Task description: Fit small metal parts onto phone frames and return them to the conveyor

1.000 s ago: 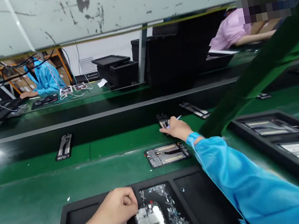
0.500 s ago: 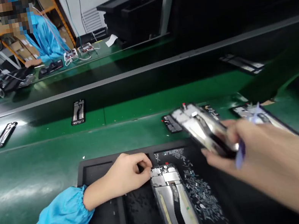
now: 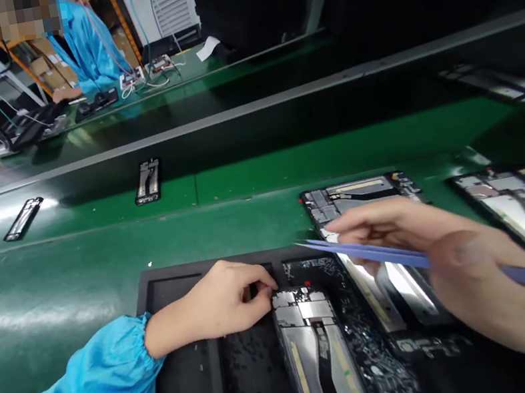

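- Head view, looking down at a green belt (image 3: 50, 261) w/ a black foam tray (image 3: 182, 373) on it; both hands were over the tray;
- L hand (image 3: 215, 303): fingers (image 3: 258, 288) curled & pressed together, tips down at top end of a phone frame (image 3: 314, 350); tips hidden, so can't tell if they pinched anything;
- R hand (image 3: 462, 263): long blue tweezers (image 3: 368, 251) pinched between thumb & fingers, tips pointing left, over a corner of a 2nd phone frame (image 3: 359, 196); hand slightly blurred;
- phone frame lay flat in tray, just beside tiny screws (image 3: 377, 359);
- 2nd phone frame lay on belt, lower part under R hand;
- handling: frame prob. light & fairly stiff, but small boards & thin ribbon cables looked fragile; smooth metal may be slippery; best held by outer edges;
- further back, a co-worker (image 3: 87, 51) in blue smock sat at another belt;
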`<state>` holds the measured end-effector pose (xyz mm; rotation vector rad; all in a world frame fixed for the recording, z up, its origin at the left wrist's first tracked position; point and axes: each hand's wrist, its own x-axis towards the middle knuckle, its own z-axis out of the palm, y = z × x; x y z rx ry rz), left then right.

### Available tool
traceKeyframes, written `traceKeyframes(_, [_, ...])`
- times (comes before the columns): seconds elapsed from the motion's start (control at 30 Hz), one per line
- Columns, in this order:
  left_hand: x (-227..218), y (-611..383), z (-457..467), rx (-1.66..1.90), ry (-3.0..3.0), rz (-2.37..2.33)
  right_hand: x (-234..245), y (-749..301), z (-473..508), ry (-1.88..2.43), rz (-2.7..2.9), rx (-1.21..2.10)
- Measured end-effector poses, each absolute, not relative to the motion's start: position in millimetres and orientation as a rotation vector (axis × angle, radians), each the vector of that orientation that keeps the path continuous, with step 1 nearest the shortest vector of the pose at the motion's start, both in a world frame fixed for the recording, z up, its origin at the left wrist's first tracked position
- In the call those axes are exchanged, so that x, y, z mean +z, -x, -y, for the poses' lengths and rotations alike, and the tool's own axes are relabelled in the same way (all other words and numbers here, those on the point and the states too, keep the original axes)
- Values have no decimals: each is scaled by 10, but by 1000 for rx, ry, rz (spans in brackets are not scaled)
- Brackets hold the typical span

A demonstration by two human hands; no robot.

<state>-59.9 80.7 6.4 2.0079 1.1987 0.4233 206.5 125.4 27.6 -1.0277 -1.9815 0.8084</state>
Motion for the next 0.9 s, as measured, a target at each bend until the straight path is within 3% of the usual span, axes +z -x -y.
traceKeyframes(0.1, [61,599,-808,388,-1966,-1240,153,-1918,-1341,897,1921,1043])
traceKeyframes(0.23, [51,620,-785,362,-2067,-1155,92,-1880,-1335,1082,1748,793])
traceKeyframes(0.5, [45,709,-768,141,-2478,-983,52,-1924,-1413,1219,1662,689])
traceKeyframes(0.7, [294,615,-256,604,-2328,-1607,52,-1860,-1484,1269,1355,828])
traceKeyframes(0.9, [79,-259,626,445,-1900,-2034,-54,-1936,-1605,1203,1737,672])
